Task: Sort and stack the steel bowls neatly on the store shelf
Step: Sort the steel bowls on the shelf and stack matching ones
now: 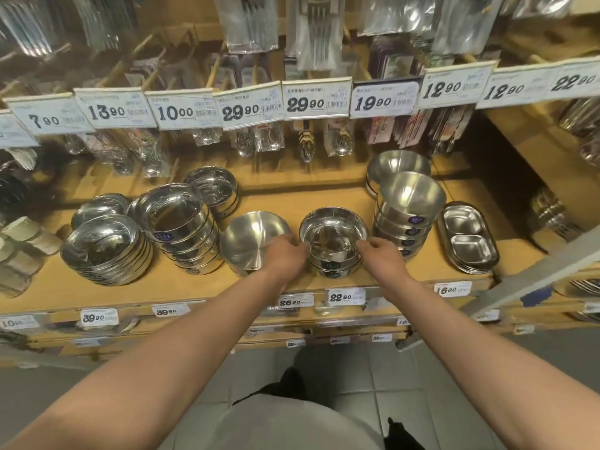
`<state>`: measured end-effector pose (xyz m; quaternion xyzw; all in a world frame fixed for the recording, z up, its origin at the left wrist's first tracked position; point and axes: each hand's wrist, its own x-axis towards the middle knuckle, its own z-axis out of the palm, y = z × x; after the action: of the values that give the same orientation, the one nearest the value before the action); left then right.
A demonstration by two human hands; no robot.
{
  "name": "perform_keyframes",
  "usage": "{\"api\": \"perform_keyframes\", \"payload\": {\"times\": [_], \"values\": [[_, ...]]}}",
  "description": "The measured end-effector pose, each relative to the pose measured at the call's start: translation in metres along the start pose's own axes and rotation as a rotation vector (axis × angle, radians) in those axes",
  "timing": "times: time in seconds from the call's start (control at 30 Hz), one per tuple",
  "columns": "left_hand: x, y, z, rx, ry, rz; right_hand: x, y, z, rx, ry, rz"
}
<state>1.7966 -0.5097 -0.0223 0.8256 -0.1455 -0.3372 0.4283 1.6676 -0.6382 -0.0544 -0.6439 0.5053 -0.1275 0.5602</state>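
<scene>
On the wooden shelf [324, 196], near its front edge, a short stack of bowls [332, 241] stands between both hands; the left hand [285, 254] has its fingers curled at the left rim and the right hand [378, 251] meets the right rim, so the stack lies squarely in the gap between them, though whether the fingertips truly pinch the top bowl or only touch it I cannot tell; a lift by the top rim alone could leave the lower bowls behind or tilt them toward the edge; a matte bowl [253, 241] sits just beside the left hand and could be knocked; the tall leaning stack [407, 212] close on the right looks liable to topple if bumped.
</scene>
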Motion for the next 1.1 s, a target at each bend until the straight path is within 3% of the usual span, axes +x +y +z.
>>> {"api": "perform_keyframes", "payload": {"times": [0.27,0.5,0.93,1.1], "values": [[0.015,-0.003,0.017,0.151,0.106,0.034,0.0,0.003,0.005,0.042,0.061,-0.038],[0.018,-0.007,0.019,0.126,0.143,0.046,-0.001,0.002,0.004,0.025,0.083,-0.073],[0.013,-0.007,0.01,0.165,0.096,0.045,-0.006,-0.008,0.005,0.055,0.037,0.005],[0.006,0.008,-0.016,0.235,0.162,0.191,-0.02,-0.012,-0.016,0.123,0.04,0.03]]}}
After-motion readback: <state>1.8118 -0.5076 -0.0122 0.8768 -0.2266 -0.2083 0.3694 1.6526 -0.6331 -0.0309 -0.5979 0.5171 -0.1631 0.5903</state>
